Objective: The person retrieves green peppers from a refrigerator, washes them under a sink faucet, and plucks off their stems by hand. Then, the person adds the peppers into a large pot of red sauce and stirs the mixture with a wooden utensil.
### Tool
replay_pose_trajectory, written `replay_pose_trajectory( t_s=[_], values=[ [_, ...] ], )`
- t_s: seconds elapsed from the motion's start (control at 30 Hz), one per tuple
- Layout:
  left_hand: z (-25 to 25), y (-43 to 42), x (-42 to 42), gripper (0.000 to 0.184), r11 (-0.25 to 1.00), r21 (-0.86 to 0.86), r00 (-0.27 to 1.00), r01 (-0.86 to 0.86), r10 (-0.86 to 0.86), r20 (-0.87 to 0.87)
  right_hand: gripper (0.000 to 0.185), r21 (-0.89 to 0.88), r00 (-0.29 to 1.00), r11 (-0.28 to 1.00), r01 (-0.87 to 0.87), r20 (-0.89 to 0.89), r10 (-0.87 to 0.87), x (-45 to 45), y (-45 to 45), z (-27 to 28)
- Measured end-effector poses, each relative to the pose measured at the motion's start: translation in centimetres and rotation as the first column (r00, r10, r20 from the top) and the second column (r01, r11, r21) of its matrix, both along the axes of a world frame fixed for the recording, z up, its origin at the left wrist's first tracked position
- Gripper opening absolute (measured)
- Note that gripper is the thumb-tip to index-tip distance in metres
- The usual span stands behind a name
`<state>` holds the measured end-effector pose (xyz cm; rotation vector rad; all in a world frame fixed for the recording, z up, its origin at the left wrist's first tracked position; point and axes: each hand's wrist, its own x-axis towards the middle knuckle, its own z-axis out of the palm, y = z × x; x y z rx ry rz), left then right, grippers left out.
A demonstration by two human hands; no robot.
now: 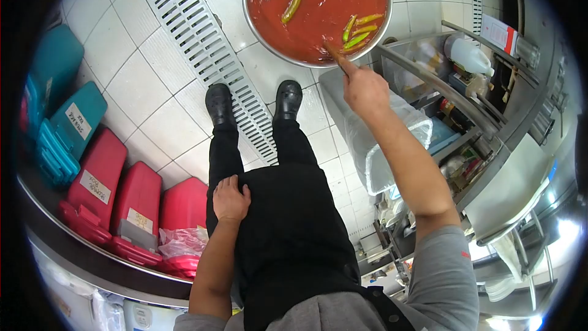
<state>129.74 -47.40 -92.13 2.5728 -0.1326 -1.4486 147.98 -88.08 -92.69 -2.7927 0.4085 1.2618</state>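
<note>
A wooden handle point(334, 53) is gripped in the closed right hand point(366, 91), its lower end dipped into red sauce point(318, 0) with green peppers point(293, 5) in a round metal pot point(246, 11). The left hand point(231, 200), partly open, is rested on the black apron point(278, 208).

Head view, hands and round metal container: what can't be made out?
All in the head view:
- Wooden utensil: lower end, hidden in the red sauce.
- Round metal container: far rim, cut off by the top edge.
- Left hand: palm, hidden against the thigh.
- Right hand: palm, hidden by its back.
- Red bins: contents, hidden by their walls.
</note>
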Motion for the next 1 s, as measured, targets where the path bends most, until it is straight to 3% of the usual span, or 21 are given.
replay_pose_trajectory(
  t_s=[0.1,0.2,0.3,0.57,0.73,1.0],
  values=[
    [0.4,-0.6,0.6,0.041,0.999,0.022,0.999,-0.024,0.024,-0.035,0.064,0.043,0.984,0.997,0.063,0.166,-0.07,1.6,0.2,0.1],
    [0.2,-0.5,0.3,0.041,1.0,0.017,1.0,-0.004,0.004,-0.003,0.034,0.018,0.961,0.997,0.074,0.266,-0.076,3.0,-0.5,-1.7],
    [0.1,-0.5,0.4,0.042,1.0,0.006,1.0,0.006,-0.006,-0.019,0.034,0.035,0.949,0.999,0.036,0.312,-0.045,6.0,-1.5,-3.4],
    [-0.3,-0.7,-0.1,0.042,0.999,0.017,0.999,0.033,-0.033,0.011,0.039,-0.096,0.956,0.989,0.117,0.279,-0.086,11.7,-5.1,-5.7],
    [-0.1,-1.0,-0.2,0.041,0.999,0.037,1.0,0.005,-0.005,-0.012,0.043,-0.14,0.953,0.974,0.178,0.271,-0.135,8.6,-7.8,-5.4],
    [-0.2,-0.4,-1.0,0.042,1.0,0.016,1.0,0.004,-0.004,-0.002,0.049,-0.131,0.978,0.969,0.208,0.031,-0.205,2.0,-6.6,-2.2]
  ],
)
